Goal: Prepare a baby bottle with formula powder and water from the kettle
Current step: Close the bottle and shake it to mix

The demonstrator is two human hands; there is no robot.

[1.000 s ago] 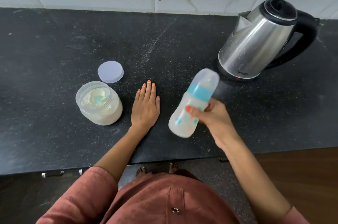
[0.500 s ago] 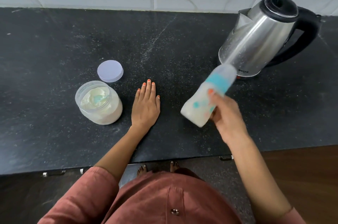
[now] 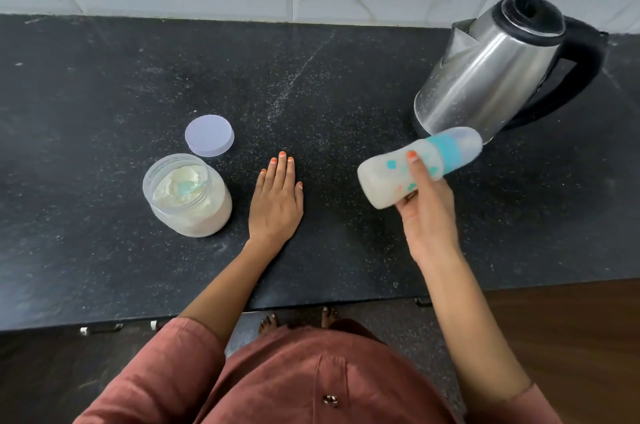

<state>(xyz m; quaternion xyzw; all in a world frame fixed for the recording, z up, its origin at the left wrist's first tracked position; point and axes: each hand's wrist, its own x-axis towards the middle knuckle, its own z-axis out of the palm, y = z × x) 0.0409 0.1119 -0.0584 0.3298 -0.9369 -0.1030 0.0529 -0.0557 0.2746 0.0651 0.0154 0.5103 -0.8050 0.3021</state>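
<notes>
Above counter, right of centre: baby bottle (image 3: 381,181) held in air, tilted almost level, blue collar and clear cap toward kettle (image 3: 485,77), milky liquid inside. Right hand (image 3: 427,212) grips bottle body, thumb across front, fingers curled behind. Kettle steel, black handle, upright just beyond cap. Left hand (image 3: 277,202) flat on black counter (image 3: 104,77), fingers straight, holding nothing. Powder jar (image 3: 188,209) uncapped beside left hand, teal scoop (image 3: 185,186) in powder. Lid (image 3: 209,135) lies just behind jar.
</notes>
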